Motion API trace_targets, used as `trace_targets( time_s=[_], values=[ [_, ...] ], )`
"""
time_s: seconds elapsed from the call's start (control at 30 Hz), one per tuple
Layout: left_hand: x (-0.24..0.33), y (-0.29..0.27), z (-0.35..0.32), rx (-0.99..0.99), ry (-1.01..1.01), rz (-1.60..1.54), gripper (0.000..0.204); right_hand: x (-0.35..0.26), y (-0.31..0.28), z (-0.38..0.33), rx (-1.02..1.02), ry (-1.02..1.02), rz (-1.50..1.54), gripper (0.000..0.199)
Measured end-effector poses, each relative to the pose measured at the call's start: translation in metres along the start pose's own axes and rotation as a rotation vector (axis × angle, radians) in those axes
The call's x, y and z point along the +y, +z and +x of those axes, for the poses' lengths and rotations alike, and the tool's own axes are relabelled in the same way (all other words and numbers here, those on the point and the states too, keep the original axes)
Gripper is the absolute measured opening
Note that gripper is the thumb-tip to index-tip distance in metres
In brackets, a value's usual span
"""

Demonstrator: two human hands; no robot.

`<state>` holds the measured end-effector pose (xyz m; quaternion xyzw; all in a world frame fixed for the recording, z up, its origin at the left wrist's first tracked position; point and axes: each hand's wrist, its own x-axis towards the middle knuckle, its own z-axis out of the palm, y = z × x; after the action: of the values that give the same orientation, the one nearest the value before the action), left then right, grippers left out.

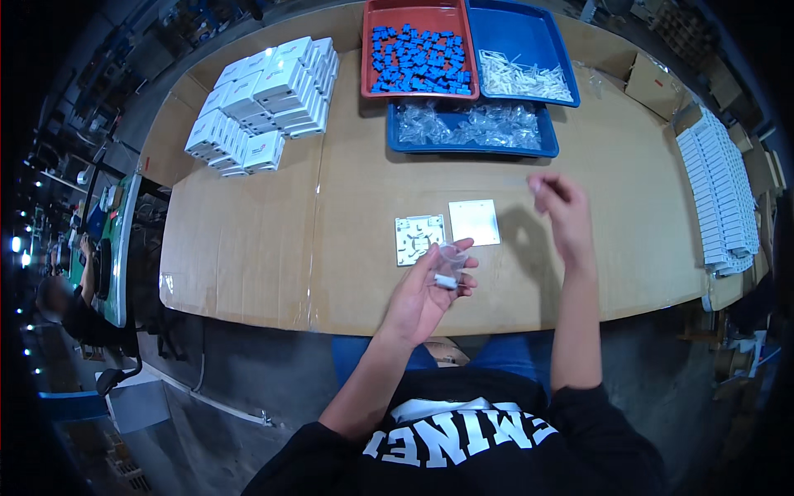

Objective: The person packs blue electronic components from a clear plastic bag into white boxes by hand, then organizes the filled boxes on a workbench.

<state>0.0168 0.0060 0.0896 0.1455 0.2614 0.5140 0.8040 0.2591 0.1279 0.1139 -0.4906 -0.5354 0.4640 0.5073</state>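
Observation:
My left hand [423,291] is closed round a small clear plastic bag [452,258], with a short white piece [446,282] near its lower end. My right hand [562,207] is raised above the cardboard-covered table, thumb and fingers pinched; anything between them is too small to make out. Just beyond my left hand lies an open white square case [419,240] with moulded parts inside. A plain white square cover [475,222] rests to the right of it.
Ahead stand a red tray [365,83] of blue clips, a blue tray [504,33] of white sticks and another blue tray [471,151] of clear bags. White boxes [273,87] are stacked at left, white cases [718,194] at right. A person [91,306] sits far left.

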Motion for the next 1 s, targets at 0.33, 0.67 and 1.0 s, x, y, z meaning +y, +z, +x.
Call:
trace_targets(
  time_s=[0.33, 0.67, 1.0],
  values=[
    [-0.017, 0.007, -0.02, -0.052, -0.028, 0.08, 0.056, -0.045, 0.016, -0.094, -0.185, -0.132, -0.107, 0.012],
    [-0.025, 0.013, -0.034, -0.039, -0.125, 0.11, 0.048, -0.061, 0.021, -0.093, -0.581, -0.04, -0.322, 0.016],
    [-0.037, 0.002, -0.028, -0.039, -0.161, 0.105, 0.047, -0.049, 0.026, -0.093, -0.676, -0.023, -0.362, 0.014]
  ],
)
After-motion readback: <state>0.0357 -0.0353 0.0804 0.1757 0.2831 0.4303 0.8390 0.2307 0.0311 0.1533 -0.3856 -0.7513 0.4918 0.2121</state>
